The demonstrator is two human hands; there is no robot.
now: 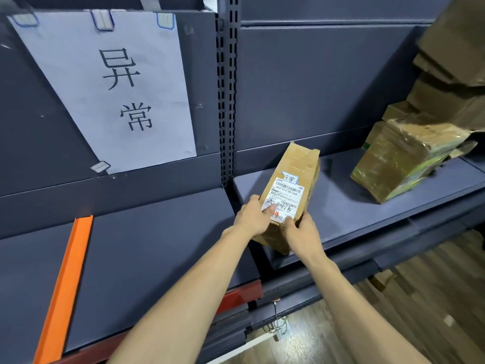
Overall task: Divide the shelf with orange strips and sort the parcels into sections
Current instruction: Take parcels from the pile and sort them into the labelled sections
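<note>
Both of my hands hold a long brown cardboard parcel (296, 169) with a white shipping label, tilted over the left end of the right-hand shelf (354, 214). My left hand (253, 216) grips its near left side with the thumb on the label. Its near right corner is gripped by my right hand (304, 235). An orange strip (65, 282) lies front to back on the left-hand shelf (157, 245). A second parcel (401, 164), wrapped in shiny tape, rests further right on the right-hand shelf.
A white paper sign (112, 85) with two large characters is taped to the back panel above the left shelf. A slotted metal upright (227, 101) separates the two bays. Stacked flattened cardboard (454, 74) leans at the far right. Wooden floor (433, 298) lies below.
</note>
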